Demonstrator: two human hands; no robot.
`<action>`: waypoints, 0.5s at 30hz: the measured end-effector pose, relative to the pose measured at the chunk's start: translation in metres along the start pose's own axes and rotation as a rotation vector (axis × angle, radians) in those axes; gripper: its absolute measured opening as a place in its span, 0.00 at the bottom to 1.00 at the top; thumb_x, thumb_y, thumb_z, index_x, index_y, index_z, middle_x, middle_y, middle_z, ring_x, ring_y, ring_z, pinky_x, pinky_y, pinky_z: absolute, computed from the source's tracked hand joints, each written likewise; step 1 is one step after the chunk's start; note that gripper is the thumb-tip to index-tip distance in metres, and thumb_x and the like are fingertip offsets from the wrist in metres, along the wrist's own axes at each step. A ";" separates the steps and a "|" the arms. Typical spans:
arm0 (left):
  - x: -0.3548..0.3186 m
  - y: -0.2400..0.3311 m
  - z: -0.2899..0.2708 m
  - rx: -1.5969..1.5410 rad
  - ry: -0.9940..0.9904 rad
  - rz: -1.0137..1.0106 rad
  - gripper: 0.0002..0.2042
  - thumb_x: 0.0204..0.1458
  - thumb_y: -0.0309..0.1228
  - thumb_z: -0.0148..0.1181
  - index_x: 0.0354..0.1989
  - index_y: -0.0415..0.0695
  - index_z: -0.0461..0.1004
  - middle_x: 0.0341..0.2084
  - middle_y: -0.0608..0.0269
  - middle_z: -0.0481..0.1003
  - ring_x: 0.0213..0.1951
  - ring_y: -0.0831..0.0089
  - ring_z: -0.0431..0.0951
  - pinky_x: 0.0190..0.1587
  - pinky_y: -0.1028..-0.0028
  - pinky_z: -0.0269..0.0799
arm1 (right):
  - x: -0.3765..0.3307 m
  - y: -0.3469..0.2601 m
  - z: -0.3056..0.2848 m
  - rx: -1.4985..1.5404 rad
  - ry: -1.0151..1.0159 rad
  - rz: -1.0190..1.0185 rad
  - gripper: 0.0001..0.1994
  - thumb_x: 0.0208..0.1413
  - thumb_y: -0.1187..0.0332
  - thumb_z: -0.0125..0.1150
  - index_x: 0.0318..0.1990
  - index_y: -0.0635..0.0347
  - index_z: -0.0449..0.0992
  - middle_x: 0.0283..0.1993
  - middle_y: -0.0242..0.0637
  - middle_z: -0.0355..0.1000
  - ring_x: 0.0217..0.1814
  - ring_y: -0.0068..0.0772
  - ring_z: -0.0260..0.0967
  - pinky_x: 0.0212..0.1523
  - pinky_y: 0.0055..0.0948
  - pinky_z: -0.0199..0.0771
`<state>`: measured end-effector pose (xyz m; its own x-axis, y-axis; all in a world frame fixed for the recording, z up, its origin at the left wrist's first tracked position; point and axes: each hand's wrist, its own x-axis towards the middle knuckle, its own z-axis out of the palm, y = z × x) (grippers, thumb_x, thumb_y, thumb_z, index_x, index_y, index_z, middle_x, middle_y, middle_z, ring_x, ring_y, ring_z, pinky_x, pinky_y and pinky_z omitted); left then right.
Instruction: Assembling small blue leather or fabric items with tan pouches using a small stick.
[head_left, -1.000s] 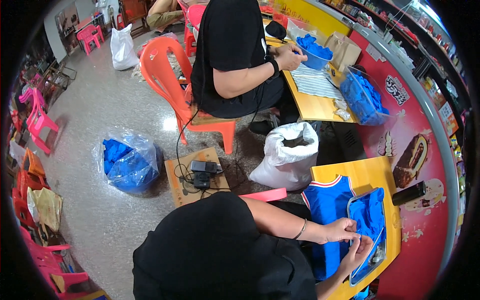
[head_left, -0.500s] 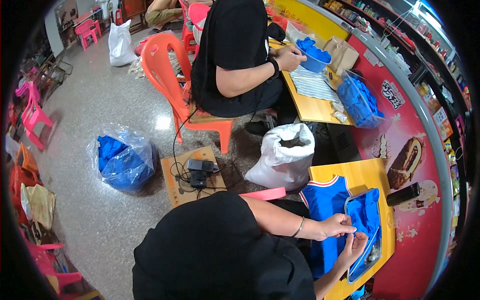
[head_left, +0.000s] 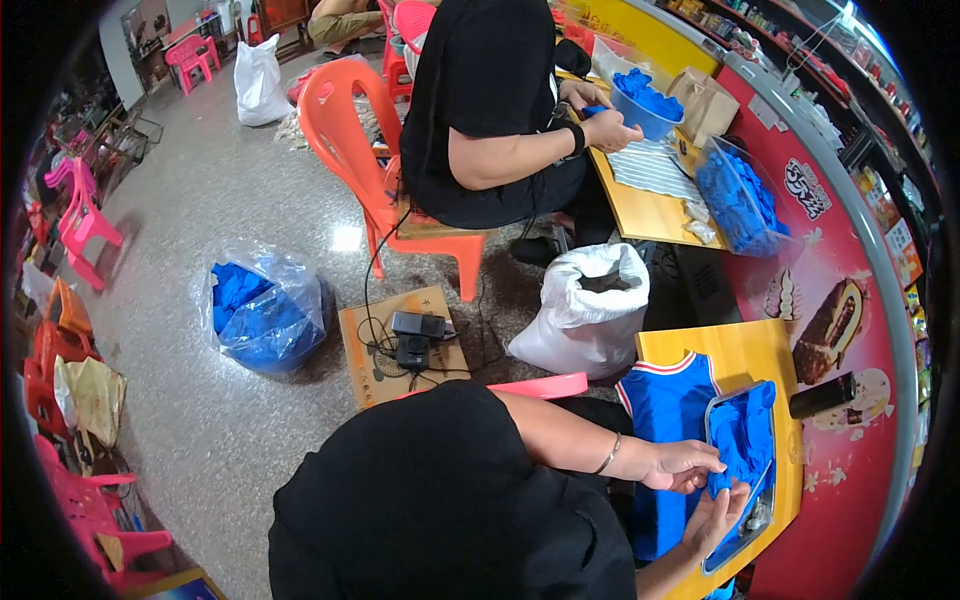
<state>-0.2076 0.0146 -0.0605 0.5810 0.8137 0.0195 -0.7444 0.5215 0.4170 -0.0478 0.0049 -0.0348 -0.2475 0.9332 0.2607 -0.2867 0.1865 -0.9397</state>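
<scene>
progress judged partial: left hand [head_left: 682, 465] and right hand [head_left: 718, 515] both have fingers grasping blue cloth [head_left: 742, 440] inside clear tray [head_left: 712, 425]; more blue cloth fills plastic bag [head_left: 262, 312] on the floor, well left of the tray. yellow surface [head_left: 762, 355] carries the tray; stone floor, pink and orange chairs.

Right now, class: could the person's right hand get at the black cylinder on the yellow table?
Probably yes: the right hand is busy with blue cloth, but bare yellow table lies between it and the black cylinder.
</scene>
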 end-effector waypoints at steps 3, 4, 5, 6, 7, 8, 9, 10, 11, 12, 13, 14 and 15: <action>-0.001 0.001 -0.003 0.031 -0.029 0.008 0.06 0.51 0.35 0.58 0.29 0.51 0.68 0.20 0.77 0.67 0.20 0.87 0.63 0.20 0.85 0.58 | 0.002 0.003 -0.001 0.100 -0.047 -0.005 0.09 0.54 0.73 0.56 0.37 0.57 0.60 0.37 0.33 0.63 0.42 0.24 0.61 0.46 0.25 0.63; 0.000 0.001 -0.004 -0.003 -0.045 -0.015 0.06 0.52 0.36 0.58 0.29 0.51 0.68 0.20 0.77 0.66 0.20 0.87 0.63 0.20 0.85 0.57 | 0.001 0.003 0.001 0.094 -0.007 0.008 0.09 0.55 0.73 0.55 0.38 0.58 0.60 0.38 0.32 0.63 0.42 0.23 0.61 0.46 0.25 0.62; 0.000 0.000 -0.005 -0.037 -0.061 -0.038 0.07 0.52 0.37 0.58 0.29 0.51 0.68 0.20 0.76 0.66 0.21 0.87 0.63 0.20 0.85 0.56 | 0.000 0.003 0.002 0.089 0.033 0.022 0.09 0.55 0.73 0.54 0.40 0.59 0.61 0.38 0.31 0.63 0.43 0.22 0.61 0.46 0.24 0.61; -0.001 0.000 -0.007 -0.039 -0.059 -0.043 0.07 0.52 0.37 0.58 0.29 0.51 0.68 0.20 0.76 0.66 0.21 0.87 0.63 0.20 0.85 0.56 | 0.001 0.007 -0.002 0.090 0.039 0.024 0.09 0.55 0.73 0.54 0.40 0.59 0.61 0.38 0.31 0.63 0.43 0.22 0.61 0.46 0.24 0.61; -0.002 0.001 -0.009 0.044 -0.037 -0.046 0.08 0.52 0.39 0.58 0.28 0.51 0.68 0.19 0.76 0.65 0.21 0.86 0.62 0.20 0.85 0.57 | 0.002 0.010 -0.005 0.032 0.066 0.014 0.08 0.56 0.73 0.53 0.42 0.59 0.62 0.39 0.31 0.63 0.43 0.21 0.60 0.47 0.23 0.60; -0.003 0.002 -0.011 0.127 -0.014 -0.049 0.10 0.51 0.41 0.58 0.28 0.51 0.67 0.19 0.75 0.64 0.21 0.86 0.62 0.20 0.85 0.57 | 0.002 0.013 -0.008 -0.027 0.094 0.004 0.08 0.57 0.74 0.51 0.43 0.60 0.63 0.39 0.30 0.63 0.43 0.21 0.59 0.47 0.22 0.58; -0.004 0.001 -0.011 0.126 -0.013 -0.055 0.10 0.51 0.41 0.58 0.28 0.51 0.67 0.19 0.75 0.64 0.21 0.86 0.62 0.20 0.85 0.57 | 0.003 0.015 -0.012 -0.025 0.099 0.006 0.08 0.57 0.74 0.51 0.43 0.60 0.63 0.39 0.30 0.63 0.43 0.21 0.59 0.47 0.22 0.58; -0.004 0.000 -0.009 0.291 0.055 -0.030 0.11 0.51 0.42 0.58 0.27 0.51 0.67 0.19 0.74 0.64 0.21 0.85 0.62 0.21 0.84 0.58 | 0.004 0.013 -0.011 -0.087 0.119 0.009 0.08 0.57 0.74 0.51 0.43 0.60 0.64 0.40 0.30 0.63 0.44 0.20 0.59 0.47 0.21 0.57; -0.005 0.000 -0.008 0.458 0.121 -0.006 0.12 0.51 0.43 0.59 0.27 0.51 0.67 0.18 0.74 0.63 0.20 0.85 0.62 0.22 0.84 0.59 | 0.004 0.013 -0.011 -0.149 0.140 0.012 0.07 0.57 0.75 0.50 0.43 0.60 0.64 0.40 0.30 0.62 0.44 0.19 0.58 0.47 0.20 0.56; -0.005 -0.002 -0.007 0.449 0.125 0.004 0.13 0.50 0.45 0.59 0.26 0.51 0.67 0.17 0.74 0.63 0.20 0.84 0.62 0.22 0.83 0.59 | 0.005 0.017 -0.014 -0.157 0.147 0.011 0.06 0.57 0.76 0.48 0.42 0.60 0.65 0.40 0.30 0.62 0.44 0.19 0.58 0.46 0.19 0.56; -0.005 -0.002 -0.005 0.448 0.125 -0.004 0.13 0.50 0.45 0.59 0.26 0.51 0.67 0.17 0.74 0.63 0.20 0.84 0.62 0.22 0.83 0.59 | 0.005 0.016 -0.012 -0.155 0.154 0.014 0.06 0.57 0.76 0.48 0.42 0.60 0.65 0.40 0.30 0.62 0.44 0.19 0.58 0.46 0.19 0.56; -0.006 0.000 -0.002 0.315 0.136 -0.030 0.13 0.50 0.45 0.59 0.26 0.51 0.67 0.17 0.74 0.63 0.20 0.84 0.61 0.22 0.83 0.59 | 0.006 0.016 -0.009 -0.174 0.135 -0.006 0.06 0.57 0.76 0.48 0.41 0.60 0.65 0.39 0.30 0.61 0.44 0.18 0.57 0.44 0.19 0.56; -0.005 0.002 -0.001 0.181 0.148 -0.057 0.13 0.50 0.45 0.59 0.25 0.51 0.67 0.17 0.74 0.63 0.19 0.84 0.61 0.22 0.84 0.58 | 0.006 0.015 -0.006 -0.192 0.116 -0.026 0.05 0.57 0.76 0.48 0.41 0.60 0.65 0.39 0.29 0.61 0.43 0.18 0.57 0.43 0.19 0.56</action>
<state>-0.2121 0.0113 -0.0606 0.5554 0.8203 -0.1366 -0.6329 0.5236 0.5704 -0.0481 0.0150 -0.0484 -0.1315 0.9544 0.2682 -0.1070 0.2553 -0.9609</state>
